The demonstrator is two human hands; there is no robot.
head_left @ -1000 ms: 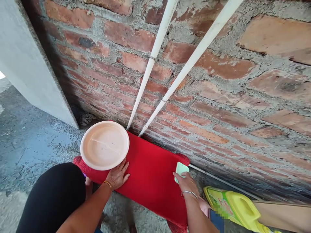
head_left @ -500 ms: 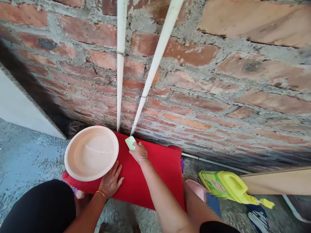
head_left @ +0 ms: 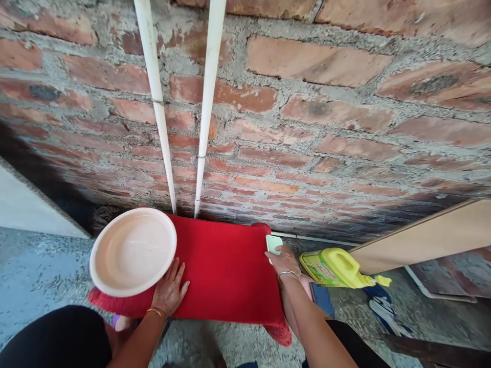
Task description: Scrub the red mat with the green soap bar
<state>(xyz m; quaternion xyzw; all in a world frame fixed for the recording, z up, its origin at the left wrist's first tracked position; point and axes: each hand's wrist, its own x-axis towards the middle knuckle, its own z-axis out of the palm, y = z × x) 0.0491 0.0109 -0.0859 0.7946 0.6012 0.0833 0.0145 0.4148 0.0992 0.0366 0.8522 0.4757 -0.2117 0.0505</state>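
Observation:
My left hand (head_left: 169, 292) lies flat on a red cloth (head_left: 226, 271), fingers stretched out, beside the rim of a pale pink basin (head_left: 132, 253). The basin stands on the cloth's left end and shows a few small specks inside. My right hand (head_left: 284, 261) is closed around a flat, pale green piece with rounded corners (head_left: 273, 244), whose exact kind I cannot make out. It is over the cloth's right edge. The cloth is spread smooth over a low support, with thick red bunched edges at the corners.
A brick wall (head_left: 261, 128) rises behind the cloth, with two white pipes (head_left: 161, 117) running down it. On the right floor lie a yellow detergent jug (head_left: 337, 268), a dark blue shoe (head_left: 383, 309) and a leaning board (head_left: 429, 235). A white panel (head_left: 34, 204) leans at left.
My right hand has moved rightward with the pale green piece, from the cloth's far middle to its right edge. My left hand stays by the basin. The view has turned slightly right.

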